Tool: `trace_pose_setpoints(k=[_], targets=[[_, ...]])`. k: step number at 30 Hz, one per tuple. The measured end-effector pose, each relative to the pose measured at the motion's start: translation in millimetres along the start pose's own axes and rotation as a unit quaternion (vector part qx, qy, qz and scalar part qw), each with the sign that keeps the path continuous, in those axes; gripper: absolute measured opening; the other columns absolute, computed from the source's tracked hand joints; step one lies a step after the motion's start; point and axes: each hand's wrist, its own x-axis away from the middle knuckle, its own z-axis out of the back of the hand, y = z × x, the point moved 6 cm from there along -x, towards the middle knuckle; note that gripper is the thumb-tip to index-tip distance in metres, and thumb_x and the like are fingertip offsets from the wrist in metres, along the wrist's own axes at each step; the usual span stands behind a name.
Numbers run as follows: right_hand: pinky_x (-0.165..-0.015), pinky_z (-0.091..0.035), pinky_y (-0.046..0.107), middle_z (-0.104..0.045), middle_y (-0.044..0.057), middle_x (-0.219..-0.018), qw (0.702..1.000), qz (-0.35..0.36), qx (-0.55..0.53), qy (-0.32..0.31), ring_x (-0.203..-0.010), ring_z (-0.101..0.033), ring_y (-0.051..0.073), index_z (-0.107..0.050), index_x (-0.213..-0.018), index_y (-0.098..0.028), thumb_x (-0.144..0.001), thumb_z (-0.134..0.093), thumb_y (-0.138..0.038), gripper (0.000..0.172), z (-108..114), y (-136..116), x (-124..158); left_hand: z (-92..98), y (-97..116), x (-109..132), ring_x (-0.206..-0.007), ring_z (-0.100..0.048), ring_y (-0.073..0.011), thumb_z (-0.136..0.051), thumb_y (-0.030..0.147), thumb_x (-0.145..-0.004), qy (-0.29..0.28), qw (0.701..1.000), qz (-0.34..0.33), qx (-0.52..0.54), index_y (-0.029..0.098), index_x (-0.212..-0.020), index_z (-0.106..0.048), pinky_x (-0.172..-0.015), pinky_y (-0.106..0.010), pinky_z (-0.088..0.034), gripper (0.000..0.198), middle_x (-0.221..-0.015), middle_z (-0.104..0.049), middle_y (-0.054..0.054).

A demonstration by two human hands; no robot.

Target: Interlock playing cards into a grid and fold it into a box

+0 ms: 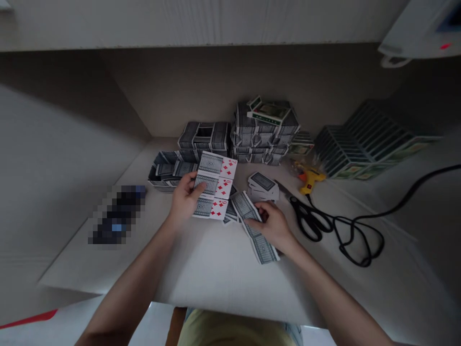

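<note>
My left hand [186,197] grips a panel of joined playing cards [211,185]. Three red diamond faces, the seven, eight and nine, show along its right side, and patterned backs cover the rest. My right hand [272,221] is closed on a long strip of joined playing cards [255,233], backs up, slanting down to the right. Under and between the two pieces lie some loose cards [230,220], partly hidden. Just beyond my right hand sits a small pile of loose cards [263,185]. An open-topped box made of cards [163,173] stands behind my left hand.
Built card blocks [264,137] stand at the back, with an open card packet [270,111] on top. To the right are black-handled scissors [309,218], a yellow glue gun [310,179] with its looping cord, and rows of card packets [374,139]. A pixelated dark object [118,214] lies left.
</note>
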Motion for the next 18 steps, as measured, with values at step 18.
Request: trace_pose_setpoints(k=[18], targets=[[-0.07,-0.045,0.032,-0.068,0.002,-0.087,0.885,-0.146,-0.441,-0.001,-0.076,-0.06,0.02,-0.062,-0.09,-0.021,-0.062,-0.072,-0.036,0.033,-1.5,11.3,-7.3,-20.2,-14.1,9.5,-0.061,-0.063,-0.0153,-0.067,0.019,-0.061,-0.111,0.99,0.061,0.058,0.02,-0.093,-0.045,-0.059,-0.028,-0.049,0.039,-0.071,-0.065,0.004]])
